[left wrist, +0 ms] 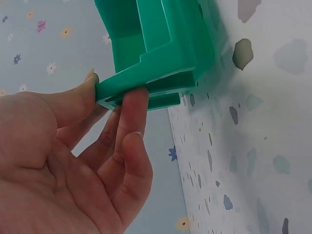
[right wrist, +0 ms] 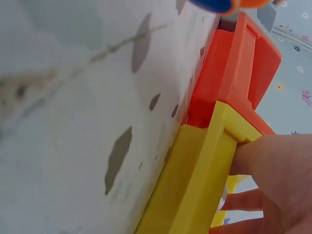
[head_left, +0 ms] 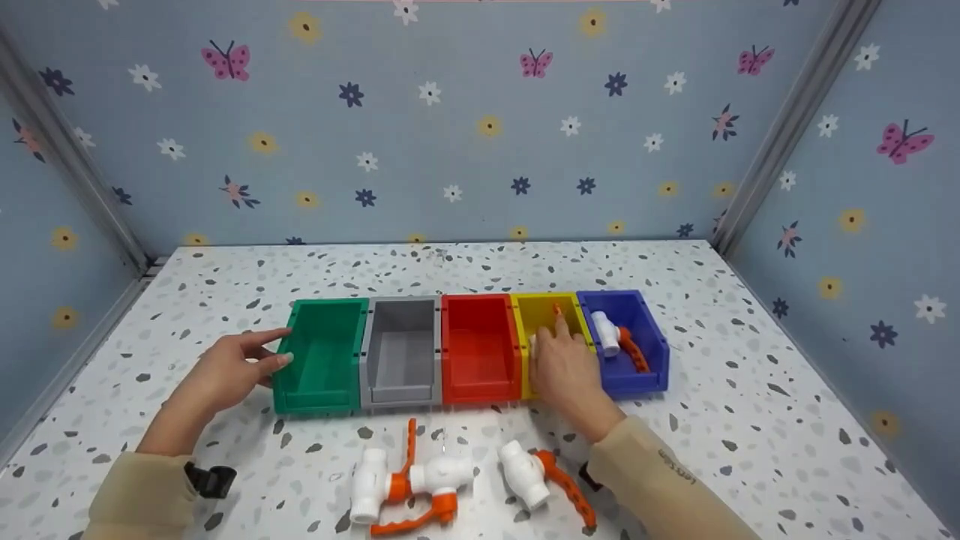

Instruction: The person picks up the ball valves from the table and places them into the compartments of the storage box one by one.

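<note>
Valve (head_left: pixel 557 309) in yellow bin (head_left: pixel 533 316), mostly hidden

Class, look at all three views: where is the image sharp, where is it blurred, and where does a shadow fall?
Head view: even light, green bin sharp-edged; left wrist view: soft shadow on the tabletop beside that bin; right wrist view: tabletop blurred at far left, yellow bin clearer.

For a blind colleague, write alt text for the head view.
A person's right hand reaches into a yellow bin while the left hand grips a green bin. Gray and red bins stand between; a blue bin holds an orange-handled valve, three more lie in front.
</note>
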`<state>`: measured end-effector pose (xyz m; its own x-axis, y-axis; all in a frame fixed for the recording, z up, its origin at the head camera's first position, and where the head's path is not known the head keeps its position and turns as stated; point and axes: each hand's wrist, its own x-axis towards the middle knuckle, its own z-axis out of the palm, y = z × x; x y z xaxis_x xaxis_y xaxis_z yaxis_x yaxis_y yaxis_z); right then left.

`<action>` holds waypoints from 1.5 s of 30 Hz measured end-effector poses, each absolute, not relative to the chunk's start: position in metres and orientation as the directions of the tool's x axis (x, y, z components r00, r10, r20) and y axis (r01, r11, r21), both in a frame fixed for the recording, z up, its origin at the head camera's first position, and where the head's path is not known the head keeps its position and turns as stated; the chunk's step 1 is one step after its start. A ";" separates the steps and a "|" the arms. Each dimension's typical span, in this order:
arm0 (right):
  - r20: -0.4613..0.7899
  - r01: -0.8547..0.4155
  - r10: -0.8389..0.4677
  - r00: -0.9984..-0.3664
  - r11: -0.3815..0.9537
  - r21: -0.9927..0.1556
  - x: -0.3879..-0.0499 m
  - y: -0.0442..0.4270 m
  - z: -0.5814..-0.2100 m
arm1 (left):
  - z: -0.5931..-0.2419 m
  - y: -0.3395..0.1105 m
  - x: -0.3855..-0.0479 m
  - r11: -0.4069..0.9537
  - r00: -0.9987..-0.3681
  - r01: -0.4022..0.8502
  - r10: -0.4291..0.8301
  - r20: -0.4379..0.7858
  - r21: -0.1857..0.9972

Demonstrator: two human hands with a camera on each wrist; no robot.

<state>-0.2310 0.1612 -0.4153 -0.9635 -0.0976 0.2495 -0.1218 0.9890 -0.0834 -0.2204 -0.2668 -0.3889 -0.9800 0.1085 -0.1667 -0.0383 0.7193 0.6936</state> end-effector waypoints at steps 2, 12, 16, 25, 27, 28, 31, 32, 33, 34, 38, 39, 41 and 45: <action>0.275 -0.132 -0.106 -0.956 0.988 -0.078 -0.230 0.161 -0.417 | -0.389 -0.267 -0.220 0.718 -0.980 -0.031 0.114 -0.162 0.695; 0.239 -0.122 -0.099 -0.966 0.989 -0.083 -0.225 0.158 -0.417 | -0.391 -0.268 -0.219 0.718 -0.980 -0.050 0.100 -0.174 0.694; 0.224 -0.125 -0.103 -0.969 0.988 -0.090 -0.222 0.158 -0.413 | -0.391 -0.268 -0.219 0.722 -0.979 -0.057 0.095 -0.181 0.690; 0.261 -0.174 -0.139 -0.955 0.978 -0.116 -0.213 0.158 -0.403 | -0.389 -0.268 -0.218 0.724 -0.979 -0.059 0.094 -0.183 0.687; 0.272 -0.183 -0.146 -0.951 0.976 -0.115 -0.210 0.160 -0.402 | -0.388 -0.267 -0.219 0.725 -0.978 -0.058 0.095 -0.183 0.686; 0.279 -0.187 -0.149 -0.949 0.976 -0.114 -0.208 0.160 -0.401 | -0.388 -0.267 -0.219 0.725 -0.978 -0.058 0.095 -0.183 0.686; 0.306 -0.208 -0.164 -0.938 0.971 -0.117 -0.202 0.163 -0.399 | -0.388 -0.266 -0.220 0.724 -0.979 -0.061 0.091 -0.183 0.687; 0.313 -0.216 -0.169 -0.935 0.969 -0.121 -0.200 0.164 -0.398 | -0.388 -0.266 -0.220 0.724 -0.979 -0.062 0.090 -0.183 0.687; 0.315 -0.223 -0.173 -0.933 0.966 -0.130 -0.199 0.165 -0.397 | -0.389 -0.266 -0.220 0.723 -0.979 -0.065 0.088 -0.185 0.687; 0.313 -0.229 -0.176 -0.933 0.963 -0.141 -0.197 0.166 -0.396 | -0.389 -0.266 -0.221 0.724 -0.979 -0.065 0.088 -0.185 0.687; 0.281 -0.239 -0.179 -0.943 0.951 -0.197 -0.193 0.168 -0.392 | -0.389 -0.266 -0.221 0.724 -0.978 -0.065 0.091 -0.188 0.687; 0.276 -0.241 -0.179 -0.944 0.948 -0.209 -0.192 0.168 -0.391 | -0.389 -0.265 -0.221 0.724 -0.978 -0.063 0.093 -0.188 0.686; 0.275 -0.247 -0.182 -0.944 0.943 -0.223 -0.189 0.169 -0.389 | -0.388 -0.265 -0.221 0.726 -0.978 -0.058 0.095 -0.184 0.685; 0.277 -0.267 -0.192 -0.942 0.926 -0.266 -0.185 0.169 -0.385 | -0.388 -0.265 -0.220 0.729 -0.980 -0.062 0.086 -0.181 0.681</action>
<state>-0.1845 0.1687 -0.3852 -0.9416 -0.1920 0.2766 -0.2670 0.9262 -0.2662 -0.2204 -0.2646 -0.3880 -0.9798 0.0857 -0.1806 -0.0618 0.7293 0.6814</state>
